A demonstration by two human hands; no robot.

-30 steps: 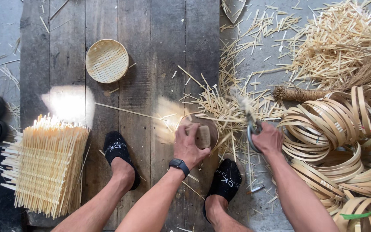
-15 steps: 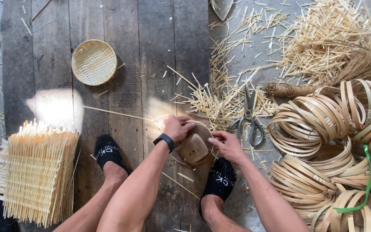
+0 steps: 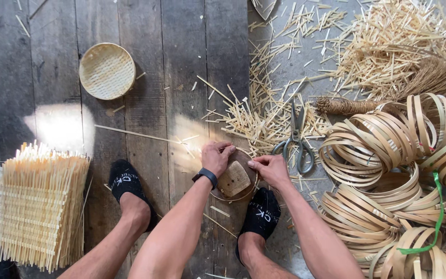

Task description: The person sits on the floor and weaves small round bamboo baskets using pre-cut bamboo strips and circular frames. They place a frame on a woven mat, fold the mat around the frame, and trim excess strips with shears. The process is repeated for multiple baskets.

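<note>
My left hand (image 3: 216,157) and my right hand (image 3: 269,168) both grip a small round dark form (image 3: 235,180) with a pale wooden block on top, held against the plank floor between my feet. The left hand, with a black wristband, holds its left rim; the right hand holds its right rim. Metal scissors (image 3: 297,141) lie on the floor just right of my right hand, untouched.
A finished small round woven tray (image 3: 107,71) lies at upper left. A stack of woven bamboo mats (image 3: 36,204) stands at the left. Coils of bamboo strip hoops (image 3: 394,175) pile up at the right, behind them a brush (image 3: 403,92) and loose bamboo offcuts (image 3: 264,111).
My right hand let go of the scissors, which now lie on the floor, and moved left onto the round form. The view shifted right and closer.
</note>
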